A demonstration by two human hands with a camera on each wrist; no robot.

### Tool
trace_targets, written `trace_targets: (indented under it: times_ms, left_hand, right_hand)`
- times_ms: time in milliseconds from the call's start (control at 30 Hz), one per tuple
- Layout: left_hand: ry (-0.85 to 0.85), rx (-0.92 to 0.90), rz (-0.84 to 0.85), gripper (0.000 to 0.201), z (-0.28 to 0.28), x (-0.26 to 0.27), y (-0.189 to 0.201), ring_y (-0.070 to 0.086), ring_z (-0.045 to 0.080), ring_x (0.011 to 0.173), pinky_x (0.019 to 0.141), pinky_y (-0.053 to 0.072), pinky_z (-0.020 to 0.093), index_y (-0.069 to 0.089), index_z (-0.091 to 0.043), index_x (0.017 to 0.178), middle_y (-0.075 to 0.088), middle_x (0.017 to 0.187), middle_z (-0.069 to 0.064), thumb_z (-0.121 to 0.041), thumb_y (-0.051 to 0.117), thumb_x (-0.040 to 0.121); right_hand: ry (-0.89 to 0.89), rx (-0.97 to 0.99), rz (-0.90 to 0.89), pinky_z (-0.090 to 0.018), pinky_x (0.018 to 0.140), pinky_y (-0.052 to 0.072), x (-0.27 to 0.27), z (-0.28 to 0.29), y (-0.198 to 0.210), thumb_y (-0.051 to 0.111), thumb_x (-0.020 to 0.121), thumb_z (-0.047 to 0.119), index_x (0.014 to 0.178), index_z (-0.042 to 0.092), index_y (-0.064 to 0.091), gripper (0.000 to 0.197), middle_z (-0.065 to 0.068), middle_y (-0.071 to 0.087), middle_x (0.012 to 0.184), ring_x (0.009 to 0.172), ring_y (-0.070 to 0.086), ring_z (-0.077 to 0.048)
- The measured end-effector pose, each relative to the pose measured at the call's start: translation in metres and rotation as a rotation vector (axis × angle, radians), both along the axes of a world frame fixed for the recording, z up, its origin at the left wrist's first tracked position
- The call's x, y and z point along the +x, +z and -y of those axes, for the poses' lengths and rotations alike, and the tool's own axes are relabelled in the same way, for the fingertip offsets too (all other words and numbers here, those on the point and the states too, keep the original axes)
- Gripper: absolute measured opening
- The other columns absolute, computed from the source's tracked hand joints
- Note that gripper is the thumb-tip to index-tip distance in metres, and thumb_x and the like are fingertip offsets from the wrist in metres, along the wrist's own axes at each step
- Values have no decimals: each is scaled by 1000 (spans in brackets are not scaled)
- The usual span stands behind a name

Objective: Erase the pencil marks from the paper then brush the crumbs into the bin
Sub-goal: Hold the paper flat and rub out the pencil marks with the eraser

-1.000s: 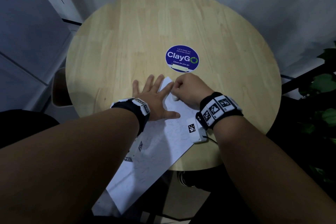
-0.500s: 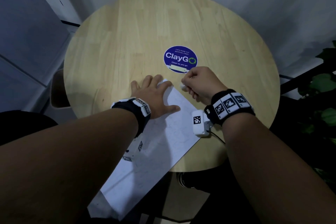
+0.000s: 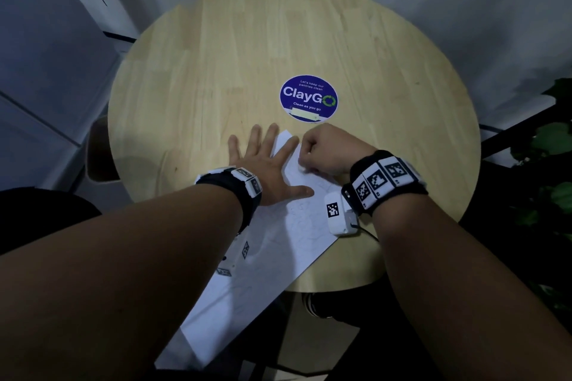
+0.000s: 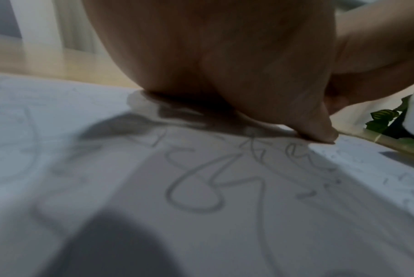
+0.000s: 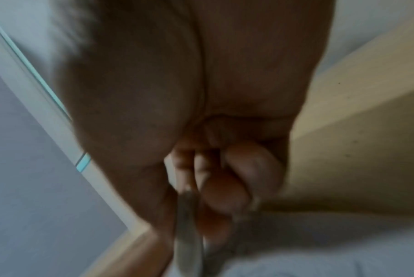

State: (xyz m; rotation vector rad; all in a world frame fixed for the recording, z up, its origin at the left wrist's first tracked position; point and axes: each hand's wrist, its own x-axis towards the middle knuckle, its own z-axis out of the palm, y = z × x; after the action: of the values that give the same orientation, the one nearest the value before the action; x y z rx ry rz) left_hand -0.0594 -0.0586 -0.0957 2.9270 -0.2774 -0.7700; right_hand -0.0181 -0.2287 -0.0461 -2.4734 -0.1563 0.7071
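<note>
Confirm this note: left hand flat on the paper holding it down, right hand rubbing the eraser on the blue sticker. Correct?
Not quite. The right hand works on the paper, short of the blue sticker, as the head view shows. The left hand does lie flat on it.

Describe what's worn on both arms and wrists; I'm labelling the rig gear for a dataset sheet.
Both forearms are bare, no sleeves. The left wrist carries a black strap with white square-marker blocks. The right wrist carries a wider black band with three white black-patterned marker tiles. Under it hangs a rounded white camera module bearing its own marker, with a thin black cable trailing off.
</note>
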Motion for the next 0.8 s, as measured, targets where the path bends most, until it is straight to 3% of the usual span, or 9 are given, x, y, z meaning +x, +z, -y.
trace_targets:
  times_ms: [67,167,333,467,600,733,800]
  left_hand:
    - [1,-3,-6,122,0,0,2,-34,31,155,118,-17,72,-22,-49,160,-37,169,-3,-109,29,66]
    - [5,-5,-4,125,1,0,2,-34,31,155,118,-17,72,-23,-50,160,-36,169,-2,-109,32,64]
    - [5,-1,-21,128,0,0,3,-35,31,155,118,-17,72,-22,-49,160,-37,169,-3,-110,32,62]
    - [8,-6,-22,127,1,0,4,-35,31,155,118,-17,72,-22,-50,160,-36,169,-2,-110,33,62]
    - [5,-10,-27,128,0,0,4,-35,31,155,118,-17,72,-22,-49,160,-37,169,-3,-110,33,62]
    - [4,-6,-33,127,1,0,6,-35,31,155,118,-18,71,-23,-49,160,-37,169,-2,-108,35,64]
    - [6,-5,-33,128,1,0,5,-35,31,155,118,-18,71,-23,-50,160,-37,169,-3,-109,34,62]
  right_hand:
    - [-15,26,11,-29,65,52,-2,-2,-2,73,89,10,81,16,74,9,3,75,73,69,69,-13]
    - [-147,64,219,-25,61,42,-5,-4,-6,72,95,18,87,19,70,8,9,66,74,67,60,-7]
    - [-40,47,-26,-33,62,54,-1,2,-2,75,90,11,85,14,73,7,-2,76,73,63,68,-16]
    - [-187,56,253,-28,60,44,-3,-4,-9,72,95,20,86,21,68,10,6,67,75,68,63,-12]
    - [-27,29,-16,-30,62,53,-2,-1,-2,72,89,9,82,14,72,9,-3,76,75,67,69,-17]
    - [-152,68,197,-29,62,48,-7,-6,-8,71,93,17,85,20,70,9,8,69,74,68,63,-9]
    - [-134,48,183,-28,60,45,-5,-5,-5,71,95,17,87,17,70,7,6,68,76,68,62,-12]
